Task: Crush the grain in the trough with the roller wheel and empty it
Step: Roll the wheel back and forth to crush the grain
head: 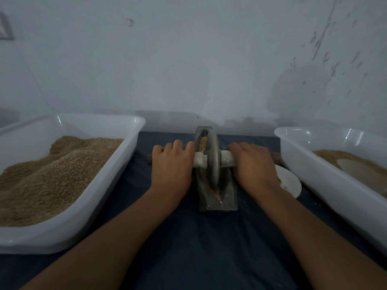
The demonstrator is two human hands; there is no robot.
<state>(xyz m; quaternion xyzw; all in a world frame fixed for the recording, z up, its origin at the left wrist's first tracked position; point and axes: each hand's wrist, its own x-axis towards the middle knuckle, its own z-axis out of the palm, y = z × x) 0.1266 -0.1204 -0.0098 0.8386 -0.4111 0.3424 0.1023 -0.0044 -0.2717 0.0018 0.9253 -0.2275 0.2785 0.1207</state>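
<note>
My forearms are reaching in from six o'clock over the dark-covered worktop (184, 248). My left hand (170, 164) is gripping the roller wheel's (213, 158) axle handle at nine o'clock of the disc, fingers curled over it; my right hand (252, 164) is gripping the other end at three o'clock. The wheel is standing upright in the narrow trough (217, 197), which is running from six to twelve o'clock, with grain (202, 142) lying along its channel. A white disc (290, 182) (partly hidden by my wrist) is lying just right. The left tub (129, 141) is holding heaped grain; the right tub (310, 170) is holding less.
</note>
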